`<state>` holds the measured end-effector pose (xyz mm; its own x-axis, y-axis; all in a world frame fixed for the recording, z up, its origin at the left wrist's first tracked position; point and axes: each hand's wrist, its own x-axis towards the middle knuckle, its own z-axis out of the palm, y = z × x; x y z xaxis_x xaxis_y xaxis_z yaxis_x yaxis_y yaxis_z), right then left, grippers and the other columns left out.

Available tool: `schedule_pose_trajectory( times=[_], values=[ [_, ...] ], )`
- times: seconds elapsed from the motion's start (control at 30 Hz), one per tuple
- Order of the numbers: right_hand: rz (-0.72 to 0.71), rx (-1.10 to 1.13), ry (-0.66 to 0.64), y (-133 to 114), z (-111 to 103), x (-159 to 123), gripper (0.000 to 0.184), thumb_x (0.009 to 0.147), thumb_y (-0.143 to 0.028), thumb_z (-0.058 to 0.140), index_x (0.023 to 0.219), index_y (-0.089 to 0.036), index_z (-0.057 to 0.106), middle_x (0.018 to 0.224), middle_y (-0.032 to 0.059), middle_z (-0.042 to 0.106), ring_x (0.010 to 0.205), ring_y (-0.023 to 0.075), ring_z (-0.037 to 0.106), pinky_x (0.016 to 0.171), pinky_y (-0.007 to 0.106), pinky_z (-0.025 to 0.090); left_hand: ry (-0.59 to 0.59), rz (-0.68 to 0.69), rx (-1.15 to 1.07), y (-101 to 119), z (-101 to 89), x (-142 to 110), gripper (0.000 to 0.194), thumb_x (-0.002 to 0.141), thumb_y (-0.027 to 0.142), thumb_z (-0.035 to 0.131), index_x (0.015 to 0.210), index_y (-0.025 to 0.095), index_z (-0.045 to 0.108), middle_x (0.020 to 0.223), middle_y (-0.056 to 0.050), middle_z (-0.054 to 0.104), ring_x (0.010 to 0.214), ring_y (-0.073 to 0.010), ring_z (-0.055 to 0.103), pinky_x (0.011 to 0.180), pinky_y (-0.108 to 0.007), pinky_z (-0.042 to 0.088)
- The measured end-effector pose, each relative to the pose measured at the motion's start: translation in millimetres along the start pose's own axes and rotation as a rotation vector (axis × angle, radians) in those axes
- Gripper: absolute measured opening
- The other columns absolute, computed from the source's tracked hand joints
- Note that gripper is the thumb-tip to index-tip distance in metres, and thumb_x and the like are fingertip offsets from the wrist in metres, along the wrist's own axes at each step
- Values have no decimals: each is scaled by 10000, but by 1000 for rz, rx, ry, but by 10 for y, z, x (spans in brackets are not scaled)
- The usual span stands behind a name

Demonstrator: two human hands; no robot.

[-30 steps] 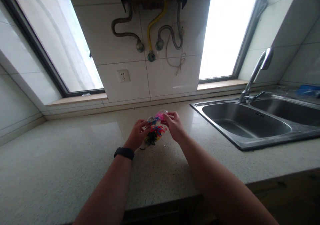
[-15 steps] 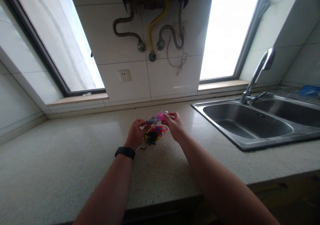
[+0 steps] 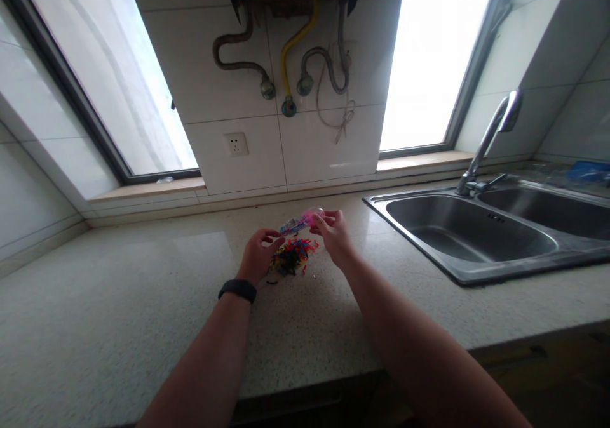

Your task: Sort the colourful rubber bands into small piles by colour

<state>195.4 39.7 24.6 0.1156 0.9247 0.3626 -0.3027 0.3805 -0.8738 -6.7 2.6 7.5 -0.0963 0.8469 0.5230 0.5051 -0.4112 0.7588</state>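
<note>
A small clear plastic bag (image 3: 294,225) with pink contents at its right end is stretched between my hands, just above the counter. My left hand (image 3: 258,250), with a black band on the wrist, pinches the bag's left end. The fingers of my right hand (image 3: 336,234) are closed on the pink end. Beneath the bag lies a loose heap of small coloured bits (image 3: 291,258), black, red, yellow and blue, like tiny bands or strips. Part of the heap is hidden behind my left fingers.
Pale speckled countertop (image 3: 143,307) spreads around my arms. To the right is a steel double sink (image 3: 469,231) with a tall tap (image 3: 490,136). Hoses (image 3: 286,66) and a socket (image 3: 236,144) are on the tiled wall, between two windows.
The bag is held straighter, and its pink end shows more plainly. My left fingers have shifted slightly along its left end. The heap beneath looks a little more spread out.
</note>
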Motion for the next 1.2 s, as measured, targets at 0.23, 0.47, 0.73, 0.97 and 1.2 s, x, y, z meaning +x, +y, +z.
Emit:
schedule_pose_trajectory(
  times=[0.23,0.47,0.73,0.97,1.2],
  values=[
    [-301,-332,-65,-98,-36,-44,368,793,-442,700,1048,-266,502,941,6,651,734,141,621,683,300,531,-112,-49,19,-25,31,-23,296,786,441,677,905,171,655,828,-49,663,763,-187,603,684,-293,463],
    [-379,-434,-89,-254,-32,-127,366,790,-407,707,1105,-283,566,1050,47,649,729,166,605,710,343,516,-115,-24,56,22,39,-29,230,812,381,623,897,176,683,838,-61,672,740,-189,586,693,-308,461],
    [-410,-474,-112,-290,-36,-140,344,804,-374,697,1124,-296,600,1076,57,647,734,173,596,735,360,514,-138,-27,95,49,43,-36,198,822,345,604,888,181,695,829,-62,685,748,-202,594,718,-326,459],
    [-361,-400,-56,-236,-31,-108,353,760,-379,733,1073,-288,596,1051,42,660,722,164,610,718,349,521,-169,-50,31,31,61,-34,224,820,364,607,911,187,710,840,-63,698,766,-208,619,726,-328,471],
    [-71,11,38,-79,26,-1,416,743,-454,721,1008,-254,469,832,-21,645,655,136,634,643,307,556,-152,-211,-321,64,80,-40,374,841,446,591,1070,166,683,1003,-84,708,858,-196,642,692,-280,498]
  ],
)
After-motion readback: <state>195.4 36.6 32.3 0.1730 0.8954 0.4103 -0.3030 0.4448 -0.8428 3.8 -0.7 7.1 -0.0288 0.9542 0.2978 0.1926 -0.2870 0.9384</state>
